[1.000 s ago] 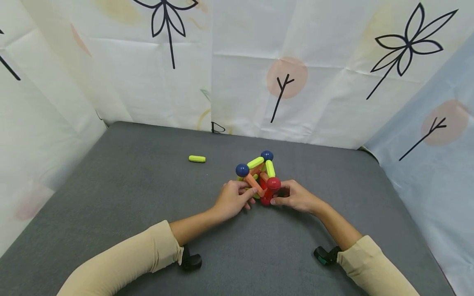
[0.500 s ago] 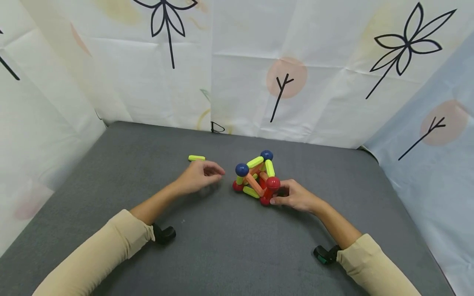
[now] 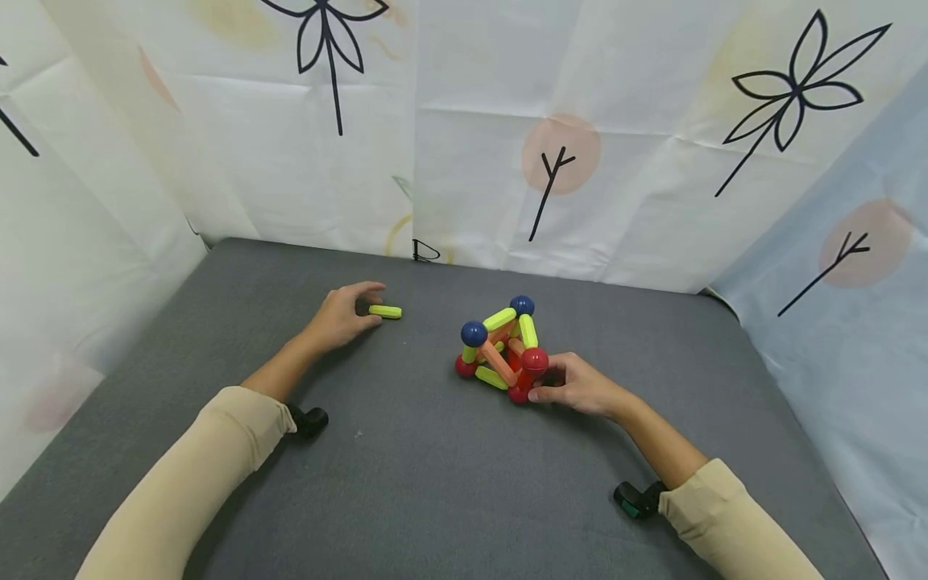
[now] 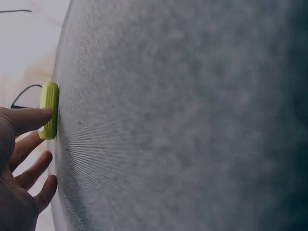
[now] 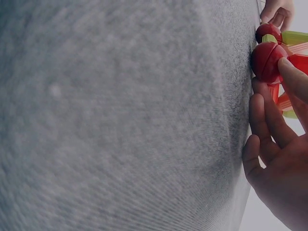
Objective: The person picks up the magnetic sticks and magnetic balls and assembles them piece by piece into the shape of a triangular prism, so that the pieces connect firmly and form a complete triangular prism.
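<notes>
My left hand (image 3: 342, 316) is at a loose yellow-green rod (image 3: 385, 312) lying on the grey table. Its thumb and fingers stand apart on either side of the rod's left end; in the left wrist view the thumb overlaps the rod (image 4: 49, 110). My right hand (image 3: 589, 387) pinches the lower red ball (image 5: 267, 62) at the near right corner of a ball-and-rod structure (image 3: 497, 364), perhaps a magnetic building set. The structure joins red and blue balls with yellow-green, orange and red rods and stands on the table. Its far underside is partly hidden.
The grey table (image 3: 435, 483) runs back to a white patterned cloth (image 3: 471, 185). More cloth hangs at both sides. Black wrist cameras (image 3: 308, 421) sit under both sleeves. Bare tabletop lies between the loose rod and the structure.
My left hand has let go of the structure and moved left and away to the loose rod. My right hand has stayed at the red ball, and the structure has kept its place.
</notes>
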`<state>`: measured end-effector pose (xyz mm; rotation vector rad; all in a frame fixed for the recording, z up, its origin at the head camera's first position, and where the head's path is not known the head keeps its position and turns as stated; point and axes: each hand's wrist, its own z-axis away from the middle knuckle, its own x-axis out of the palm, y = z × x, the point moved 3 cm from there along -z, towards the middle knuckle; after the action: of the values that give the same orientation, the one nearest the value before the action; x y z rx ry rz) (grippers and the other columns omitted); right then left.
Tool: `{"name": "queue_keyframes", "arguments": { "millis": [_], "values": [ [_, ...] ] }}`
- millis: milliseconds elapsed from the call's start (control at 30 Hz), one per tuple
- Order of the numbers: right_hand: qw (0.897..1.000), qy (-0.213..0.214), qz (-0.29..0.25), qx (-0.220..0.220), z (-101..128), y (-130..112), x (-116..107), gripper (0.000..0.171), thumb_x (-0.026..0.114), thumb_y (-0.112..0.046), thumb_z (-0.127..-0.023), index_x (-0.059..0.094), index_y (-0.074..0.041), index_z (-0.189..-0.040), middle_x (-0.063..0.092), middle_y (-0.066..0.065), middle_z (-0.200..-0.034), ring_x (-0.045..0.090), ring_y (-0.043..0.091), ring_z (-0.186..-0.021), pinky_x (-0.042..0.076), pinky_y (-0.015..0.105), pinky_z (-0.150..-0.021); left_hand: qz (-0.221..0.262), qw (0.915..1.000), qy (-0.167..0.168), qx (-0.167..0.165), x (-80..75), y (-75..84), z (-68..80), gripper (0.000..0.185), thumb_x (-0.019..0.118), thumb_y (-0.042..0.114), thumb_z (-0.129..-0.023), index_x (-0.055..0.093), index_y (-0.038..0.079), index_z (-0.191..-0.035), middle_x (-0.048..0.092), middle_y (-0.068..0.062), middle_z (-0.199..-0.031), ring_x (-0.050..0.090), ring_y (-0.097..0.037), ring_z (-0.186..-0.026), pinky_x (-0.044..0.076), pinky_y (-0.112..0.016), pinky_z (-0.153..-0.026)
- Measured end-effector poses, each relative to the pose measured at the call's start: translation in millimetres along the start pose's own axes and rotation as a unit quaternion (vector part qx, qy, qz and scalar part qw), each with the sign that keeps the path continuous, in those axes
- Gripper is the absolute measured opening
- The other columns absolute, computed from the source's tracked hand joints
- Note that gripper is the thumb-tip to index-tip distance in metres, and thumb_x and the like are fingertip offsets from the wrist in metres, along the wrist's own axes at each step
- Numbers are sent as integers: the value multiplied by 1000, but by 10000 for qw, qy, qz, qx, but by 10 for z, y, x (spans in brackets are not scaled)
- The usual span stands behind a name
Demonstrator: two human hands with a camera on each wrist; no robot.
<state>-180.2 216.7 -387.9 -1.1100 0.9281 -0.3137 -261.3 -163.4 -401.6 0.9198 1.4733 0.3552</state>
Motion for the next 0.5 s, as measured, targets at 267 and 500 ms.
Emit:
{"name": "queue_keyframes", "arguments": {
  "millis": [267,500],
  "values": [
    [10000,-9,-35,46,-4,-2,-2,32,72,-5,-90,66,2,-120,70,12,-109,61,28,-98,52,30,-84,218,9992,285,170,44,83,-33,48,75,2,-87,59,-2,-132,72,-17,-108,63,-36,-111,44,-54,-99],
    [10000,-24,-58,45,-5,10,-1,33,72,-6,-90,66,2,-121,70,12,-110,61,28,-99,52,30,-85,1362,9837,658,968,69,675,18,47,76,7,-88,59,5,-132,72,-13,-111,64,-26,-109,50,-48,-87]
  ]
}}
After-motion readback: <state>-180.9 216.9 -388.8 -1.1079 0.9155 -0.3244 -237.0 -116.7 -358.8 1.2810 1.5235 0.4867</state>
